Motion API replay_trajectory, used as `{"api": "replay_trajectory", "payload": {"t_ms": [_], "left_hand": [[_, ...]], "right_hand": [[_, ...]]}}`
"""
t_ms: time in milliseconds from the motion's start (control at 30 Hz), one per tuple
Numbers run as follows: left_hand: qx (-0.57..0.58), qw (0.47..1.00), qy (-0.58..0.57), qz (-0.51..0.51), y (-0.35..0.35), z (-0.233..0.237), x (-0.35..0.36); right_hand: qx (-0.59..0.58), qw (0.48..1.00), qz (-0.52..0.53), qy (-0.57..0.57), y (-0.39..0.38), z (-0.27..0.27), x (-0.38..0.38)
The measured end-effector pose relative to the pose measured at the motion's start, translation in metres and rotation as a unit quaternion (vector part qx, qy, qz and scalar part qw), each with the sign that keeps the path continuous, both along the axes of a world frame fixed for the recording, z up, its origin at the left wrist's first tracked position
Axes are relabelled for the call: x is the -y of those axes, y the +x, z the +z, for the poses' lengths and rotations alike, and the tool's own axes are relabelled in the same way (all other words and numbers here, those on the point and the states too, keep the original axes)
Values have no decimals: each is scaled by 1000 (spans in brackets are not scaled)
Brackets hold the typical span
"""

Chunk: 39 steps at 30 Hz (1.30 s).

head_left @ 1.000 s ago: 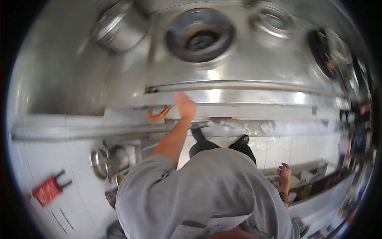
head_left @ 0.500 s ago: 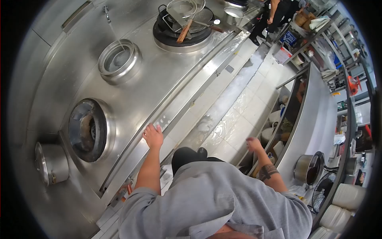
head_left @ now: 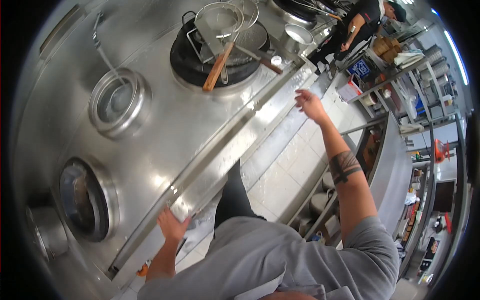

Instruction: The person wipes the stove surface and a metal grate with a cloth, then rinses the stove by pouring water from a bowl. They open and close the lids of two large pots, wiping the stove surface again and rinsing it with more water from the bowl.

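My left hand (head_left: 172, 225) lies on the front edge of the stainless steel range (head_left: 165, 165), fingers stretched, thumb apart, holding nothing. My right hand (head_left: 310, 106) is held out in the air by the far part of that edge, its fingers loosely bent and apart, with nothing in them. Beyond it on the range, a black wok (head_left: 257, 37) sits over a burner ring. Across the wok lie a wire strainer (head_left: 220, 20), a wooden handle (head_left: 218, 67) and a second, darker handle (head_left: 270, 65). Neither hand touches these.
Water runs from a tap (head_left: 98, 25) into a round steel basin (head_left: 112, 100). Nearer is a burner (head_left: 85, 197) and a steel pot (head_left: 47, 230). A co-worker (head_left: 357, 30) stands at the far end. Shelving (head_left: 395, 165) lines the right of the wet tiled floor (head_left: 280, 175).
My body has moved forward along the range. My right hand has swung from beside the shelving up and forward toward the range. My left hand stays on the edge.
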<state>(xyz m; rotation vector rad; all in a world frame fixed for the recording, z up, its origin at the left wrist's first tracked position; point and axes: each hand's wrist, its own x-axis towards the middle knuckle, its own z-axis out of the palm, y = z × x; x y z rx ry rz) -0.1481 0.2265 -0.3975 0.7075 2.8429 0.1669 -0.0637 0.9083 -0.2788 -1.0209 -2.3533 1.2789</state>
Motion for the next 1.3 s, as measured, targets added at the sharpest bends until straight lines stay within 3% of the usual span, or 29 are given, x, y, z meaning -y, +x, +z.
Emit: {"api": "replay_trajectory", "payload": {"t_ms": [100, 133, 200, 267, 300, 367, 400, 433, 467, 500, 533, 567, 633, 700, 800, 833, 867, 900, 933, 967, 1000, 1033, 1067, 1100, 1200, 1300], "left_hand": [[77, 996, -32, 16, -10, -5, -7], [105, 994, -36, 23, -14, -7, -9], [102, 994, -50, 4, -16, -22, -3], [102, 993, -61, -3, -23, -43, 0], [71, 994, -77, -22, -24, -57, 8], [76, 985, -153, -24, -21, -52, -1], [140, 983, -117, 23, -25, -43, -12], [162, 975, -151, 38, -30, -35, -22], [140, 981, -122, 52, -29, -38, -24], [166, 971, -155, 68, -31, -33, -30], [170, 972, -140, 87, -31, -27, -34], [156, 975, -137, 86, -30, -24, -39], [141, 976, -137, 93, -29, -24, -40], [155, 972, -151, 93, -32, -18, -48], [154, 972, -144, 105, -32, -19, -48], [163, 972, -130, 106, -30, -22, -44], [169, 972, -117, 113, -28, -24, -39], [163, 972, -131, 110, -27, -22, -41], [156, 972, -140, 102, -30, -19, -48], [163, 972, -128, 113, -34, -9, -54], [173, 972, -111, 119, -39, 3, -62], [164, 973, -104, 129, -38, 3, -59], [150, 978, -93, 111, -35, -1, -54], [135, 983, -83, 94, -30, -3, -49], [67, 995, -25, 64, -22, -4, -37], [46, 997, 39, 41, -13, -10, -23]], "right_hand": [[-45, 996, -75, 26, -83, -3, -123], [-50, 986, -109, 113, -106, -27, -183], [29, 953, -122, 276, -147, -17, -237], [52, 932, -146, 329, -184, -28, -297], [87, 908, -138, 386, -198, -33, -325], [347, 788, -17, 509, -220, -53, -403], [259, 855, -39, 449, -231, -64, -432], [194, 851, 88, 479, -233, -111, -525], [316, 842, 86, 428, -254, -97, -517], [312, 856, 141, 387, -264, -111, -555], [188, 933, 191, 241, -255, -131, -600], [110, 940, 248, 205, -249, -174, -680], [228, 927, 146, 258, -260, -159, -679], [241, 945, 84, 205, -265, -165, -693], [135, 983, -85, -95, -265, -182, -718], [317, 906, 124, 250, -273, -170, -697], [395, 645, 199, 624, -281, -151, -664], [236, 888, 112, 377, -273, -143, -677], [103, 816, 201, 532, -255, -140, -702], [133, 922, 71, 356, -251, -109, -672], [124, 969, -96, 188, -251, -57, -594], [115, 958, -97, 243, -232, -44, -610], [143, 914, -1, 379, -214, -16, -584], [236, 758, 57, 605, -201, 10, -539], [274, 793, 23, 543, -192, 82, -447], [17, 706, 37, 707, -151, 130, -421]]}}
